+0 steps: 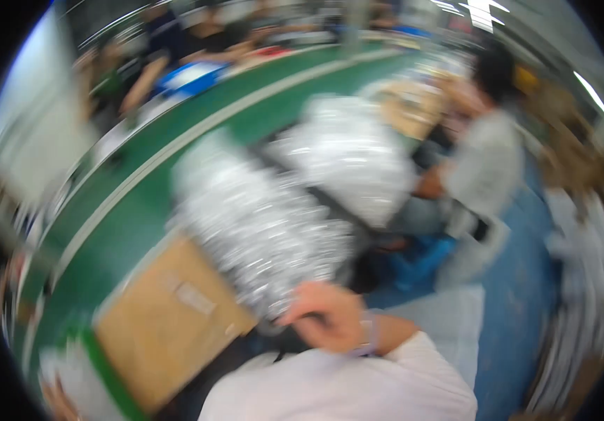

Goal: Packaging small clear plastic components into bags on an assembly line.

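Observation:
The whole view is smeared by motion. My right hand (329,317), below a white sleeve and a pale wristband, is curled closed at the near end of a heap of clear plastic packages (263,221). Whether its fingers grip one of them is too blurred to see. At the lower left edge, my left hand (62,401) shows only in part, against a white object with a green edge (97,368). Its fingers are mostly hidden. Between my hands lies a brown cardboard box or sheet (172,323) with a small pale label.
A second heap of clear packages (351,151) lies beyond a dark divider. A green worktop (126,203) curves behind. A co-worker in white (488,161) sits at right, beside an open carton (411,109). Other people work across the table near a blue tray (193,78).

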`<move>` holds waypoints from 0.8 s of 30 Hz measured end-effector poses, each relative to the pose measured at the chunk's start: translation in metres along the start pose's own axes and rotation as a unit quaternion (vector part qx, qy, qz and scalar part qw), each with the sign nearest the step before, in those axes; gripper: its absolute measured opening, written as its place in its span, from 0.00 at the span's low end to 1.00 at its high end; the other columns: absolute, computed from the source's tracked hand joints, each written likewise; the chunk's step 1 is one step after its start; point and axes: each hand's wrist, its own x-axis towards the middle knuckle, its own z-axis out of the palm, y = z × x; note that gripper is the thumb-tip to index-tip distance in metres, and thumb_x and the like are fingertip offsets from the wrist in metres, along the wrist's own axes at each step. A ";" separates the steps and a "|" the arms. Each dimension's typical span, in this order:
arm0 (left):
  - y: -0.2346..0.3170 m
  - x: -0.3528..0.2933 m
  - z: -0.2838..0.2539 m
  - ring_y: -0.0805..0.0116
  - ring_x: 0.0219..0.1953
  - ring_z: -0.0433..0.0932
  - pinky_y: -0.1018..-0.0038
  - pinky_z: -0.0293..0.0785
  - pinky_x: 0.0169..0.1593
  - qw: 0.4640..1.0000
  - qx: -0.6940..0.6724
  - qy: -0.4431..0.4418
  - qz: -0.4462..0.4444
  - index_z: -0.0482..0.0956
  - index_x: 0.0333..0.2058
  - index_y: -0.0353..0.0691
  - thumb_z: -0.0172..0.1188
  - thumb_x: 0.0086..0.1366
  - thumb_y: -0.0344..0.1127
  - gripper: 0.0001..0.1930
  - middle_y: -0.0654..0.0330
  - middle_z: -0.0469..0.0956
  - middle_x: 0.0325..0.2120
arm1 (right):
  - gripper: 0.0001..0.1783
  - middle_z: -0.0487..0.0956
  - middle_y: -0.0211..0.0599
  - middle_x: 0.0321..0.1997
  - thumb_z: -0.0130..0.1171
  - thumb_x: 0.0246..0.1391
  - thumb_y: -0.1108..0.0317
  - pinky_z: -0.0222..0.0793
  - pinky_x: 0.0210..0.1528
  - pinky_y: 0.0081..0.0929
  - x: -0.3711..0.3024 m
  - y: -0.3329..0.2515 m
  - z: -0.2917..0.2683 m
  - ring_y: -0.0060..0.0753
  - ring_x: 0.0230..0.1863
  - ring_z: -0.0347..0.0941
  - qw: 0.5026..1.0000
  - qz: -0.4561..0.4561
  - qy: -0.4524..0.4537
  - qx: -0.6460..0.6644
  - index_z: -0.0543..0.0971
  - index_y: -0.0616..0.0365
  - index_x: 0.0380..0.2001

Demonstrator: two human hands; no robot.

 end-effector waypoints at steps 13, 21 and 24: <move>0.226 -0.016 -0.038 0.57 0.20 0.64 0.67 0.59 0.25 0.962 0.211 0.131 -0.113 0.65 0.19 0.35 0.62 0.47 0.39 0.16 0.56 0.64 0.16 | 0.06 0.72 0.39 0.22 0.45 0.47 0.77 0.60 0.40 0.33 0.020 -0.018 0.095 0.28 0.25 0.65 0.978 0.002 -0.199 0.069 0.71 0.64 0.30; 0.232 -0.025 -0.027 0.60 0.22 0.66 0.67 0.60 0.31 0.975 0.052 0.173 -0.128 0.66 0.19 0.38 0.61 0.47 0.35 0.12 0.58 0.67 0.17 | 0.12 0.74 0.43 0.39 0.47 0.48 0.79 0.65 0.42 0.26 0.085 -0.028 0.309 0.39 0.41 0.70 0.906 -0.079 -0.393 0.135 0.72 0.63 0.38; 0.223 -0.023 -0.040 0.63 0.22 0.67 0.69 0.59 0.33 0.983 0.026 0.137 -0.119 0.67 0.19 0.39 0.63 0.44 0.34 0.12 0.61 0.68 0.17 | 0.17 0.71 0.40 0.44 0.49 0.45 0.79 0.60 0.48 0.30 0.114 -0.042 0.415 0.40 0.48 0.65 0.881 -0.250 -0.363 0.171 0.70 0.60 0.42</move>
